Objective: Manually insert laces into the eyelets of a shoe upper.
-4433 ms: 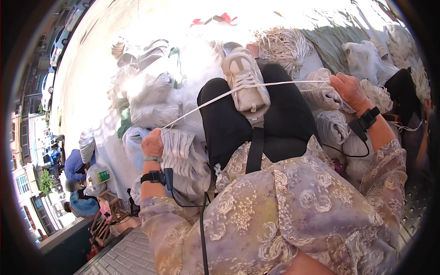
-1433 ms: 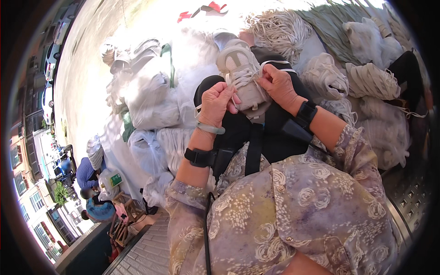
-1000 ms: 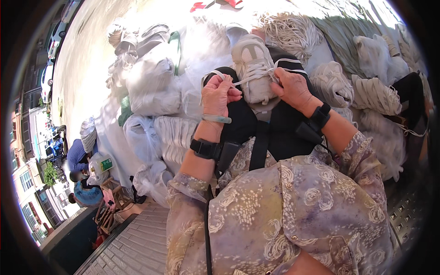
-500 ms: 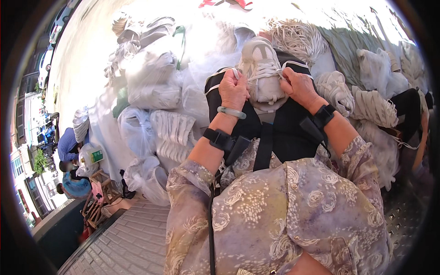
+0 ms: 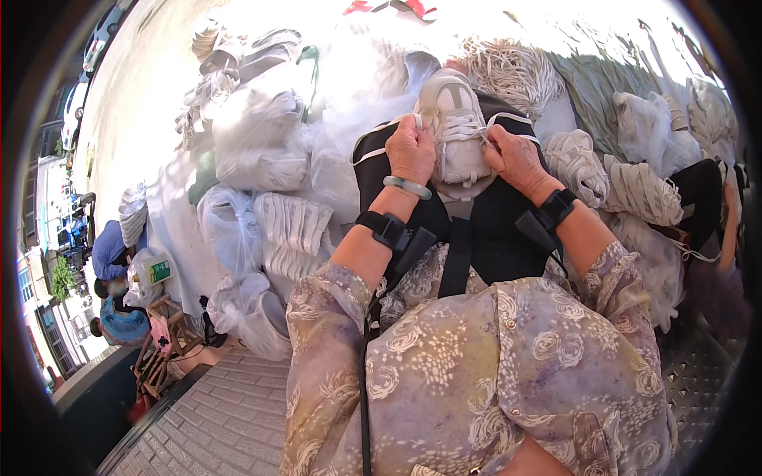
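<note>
A pale white and beige sneaker [image 5: 446,97] stands between my knees, its tongue and ankle opening toward me. White shoelace [image 5: 459,128] crosses its front in several rows. At the shoe's left side, my left hand [image 5: 412,151] is closed in a pinch on one lace end, which trails over my dark-clad left thigh. On the opposite side my right hand [image 5: 516,159] pinches the other lace end, and its loose length curves over my right thigh. The fingertips hide the exact points of grip.
Bundles of white shoe parts [image 5: 294,226] and clear plastic bags [image 5: 230,222] lie left of me. A heap of white laces [image 5: 512,71] lies beyond my right knee, with more shoe bundles [image 5: 644,190] at right. Other people sit at far left near a wooden stool [image 5: 168,333]; another person's arm [image 5: 729,230] shows at far right.
My left hand has shifted slightly right and down, closer to the shoe. My right hand stays near the shoe's right side. Both still grip the lace.
</note>
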